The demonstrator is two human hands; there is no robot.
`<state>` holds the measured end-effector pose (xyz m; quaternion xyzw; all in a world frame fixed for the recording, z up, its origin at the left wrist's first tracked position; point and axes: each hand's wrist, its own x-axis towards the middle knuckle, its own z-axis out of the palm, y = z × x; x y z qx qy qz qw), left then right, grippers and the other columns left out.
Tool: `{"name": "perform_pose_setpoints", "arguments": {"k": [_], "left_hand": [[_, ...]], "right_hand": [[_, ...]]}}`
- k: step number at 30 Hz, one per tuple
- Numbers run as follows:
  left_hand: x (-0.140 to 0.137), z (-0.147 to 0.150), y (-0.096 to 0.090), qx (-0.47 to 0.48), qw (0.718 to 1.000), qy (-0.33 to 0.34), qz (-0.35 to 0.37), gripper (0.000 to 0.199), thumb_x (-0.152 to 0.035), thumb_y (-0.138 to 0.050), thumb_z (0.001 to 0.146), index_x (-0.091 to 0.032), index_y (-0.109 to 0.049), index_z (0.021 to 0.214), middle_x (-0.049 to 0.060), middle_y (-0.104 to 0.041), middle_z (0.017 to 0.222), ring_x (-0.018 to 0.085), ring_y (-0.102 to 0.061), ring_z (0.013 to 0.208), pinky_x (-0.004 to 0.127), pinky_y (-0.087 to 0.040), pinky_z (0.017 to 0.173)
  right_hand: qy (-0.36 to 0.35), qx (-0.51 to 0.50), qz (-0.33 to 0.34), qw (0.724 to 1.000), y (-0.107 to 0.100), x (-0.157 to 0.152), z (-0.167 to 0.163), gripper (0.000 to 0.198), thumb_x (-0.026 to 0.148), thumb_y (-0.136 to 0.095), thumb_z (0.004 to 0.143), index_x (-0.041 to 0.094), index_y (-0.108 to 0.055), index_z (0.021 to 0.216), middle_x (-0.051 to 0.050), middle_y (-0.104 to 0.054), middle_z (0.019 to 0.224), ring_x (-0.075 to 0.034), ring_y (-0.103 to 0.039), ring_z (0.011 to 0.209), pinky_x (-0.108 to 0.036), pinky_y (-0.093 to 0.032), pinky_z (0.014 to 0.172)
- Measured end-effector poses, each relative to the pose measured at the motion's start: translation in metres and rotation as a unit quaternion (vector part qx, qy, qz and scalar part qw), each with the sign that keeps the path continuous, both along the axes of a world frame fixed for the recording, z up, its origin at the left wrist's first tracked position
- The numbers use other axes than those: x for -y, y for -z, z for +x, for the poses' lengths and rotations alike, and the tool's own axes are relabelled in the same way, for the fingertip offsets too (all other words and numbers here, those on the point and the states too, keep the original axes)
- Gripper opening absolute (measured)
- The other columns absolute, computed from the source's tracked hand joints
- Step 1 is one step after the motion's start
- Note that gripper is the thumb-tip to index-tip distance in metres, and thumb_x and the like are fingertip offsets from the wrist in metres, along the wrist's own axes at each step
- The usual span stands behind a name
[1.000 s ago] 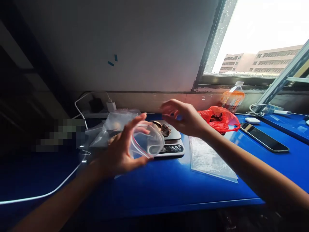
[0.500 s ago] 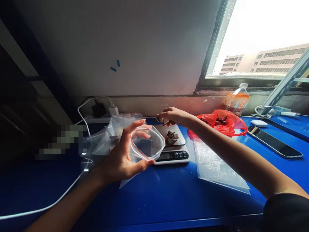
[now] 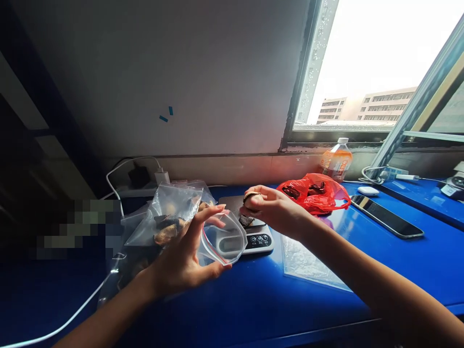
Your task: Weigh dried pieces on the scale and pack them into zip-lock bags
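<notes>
My left hand [image 3: 192, 249] grips a clear zip bag [image 3: 232, 241] with a red seal line, its mouth spread between thumb and fingers. Pinched in my right hand [image 3: 270, 205] is a dried mushroom [image 3: 253, 198], dark on the outside and pale on the inner side. It is above the kitchen scale [image 3: 268, 244], just beyond the bag's mouth. Another dark dried mushroom [image 3: 246, 221] rests on the scale's plate, partly hidden behind the bag and my right hand. The scale's display is seen only through the bag and cannot be read.
Filled clear bags [image 3: 166, 227] of dried mushrooms lie at the left. A red plastic bag [image 3: 315, 193] with dark pieces stands behind my right forearm, near flat clear bags [image 3: 308, 263], a phone [image 3: 387, 216] and a drink bottle [image 3: 337, 159]. A white cable [image 3: 72, 311] crosses the left side.
My right hand has come nearer with the mushroom, from the scale's far edge toward the bag. My left hand still holds the bag, now lower in view. The view has shifted to the right.
</notes>
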<state>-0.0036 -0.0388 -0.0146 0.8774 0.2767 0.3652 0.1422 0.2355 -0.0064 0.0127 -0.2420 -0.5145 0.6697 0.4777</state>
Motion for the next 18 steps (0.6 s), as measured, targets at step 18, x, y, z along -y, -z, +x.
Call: {"name": "perform_pose_setpoints", "arguments": {"k": [18], "left_hand": [[-0.001, -0.001, 0.005, 0.002, 1.0, 0.022, -0.019, 0.091, -0.038, -0.076, 0.077, -0.037, -0.017, 0.146, 0.013, -0.051, 0.133, 0.029, -0.061, 0.108, 0.056, -0.05, 0.097]], "right_hand": [[0.041, 0.028, 0.055, 0.997, 0.015, 0.029, 0.0, 0.041, 0.027, -0.084, 0.068, 0.024, -0.065, 0.105, 0.0, -0.07, 0.094, -0.014, -0.066, 0.085, -0.031, -0.052, 0.083]]}}
